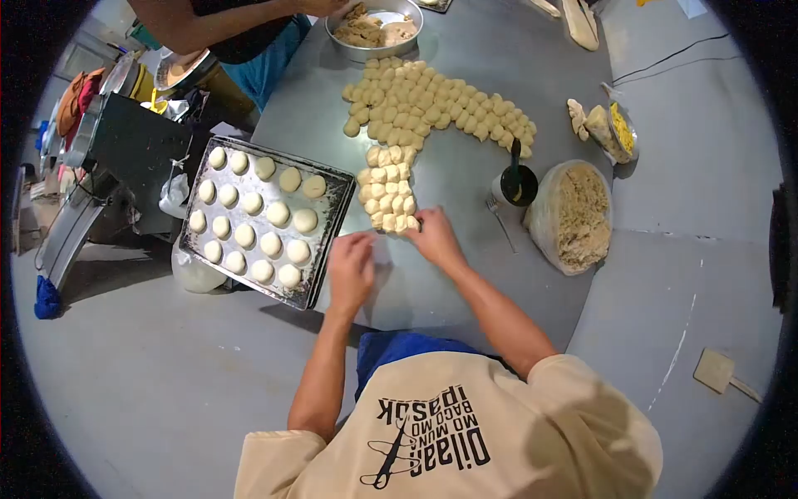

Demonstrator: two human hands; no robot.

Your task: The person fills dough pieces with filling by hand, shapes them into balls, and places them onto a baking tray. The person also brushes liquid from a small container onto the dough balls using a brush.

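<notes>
My right hand [436, 239] is at the near end of a block of cut dough pieces [387, 185], its fingertips closed on the corner piece. My left hand [352, 268] hovers over the table between that block and the baking tray, fingers curled in and slightly blurred; what they hold, if anything, is hidden. Rows of round dough balls [244, 236] sit on the dark, floured baking tray [334, 187] at my left. Beyond the cut block, many smaller dough pieces [416, 96] lie close together in a bent band across the metal table [465, 187].
A black-handled tool stands in a cup [517, 187], with a fork [502, 223] beside it. To the right is a bag-lined tub of crumbly mix [582, 218]. A round pan of filling [374, 32] stands at the far end, near another person's arm [224, 25].
</notes>
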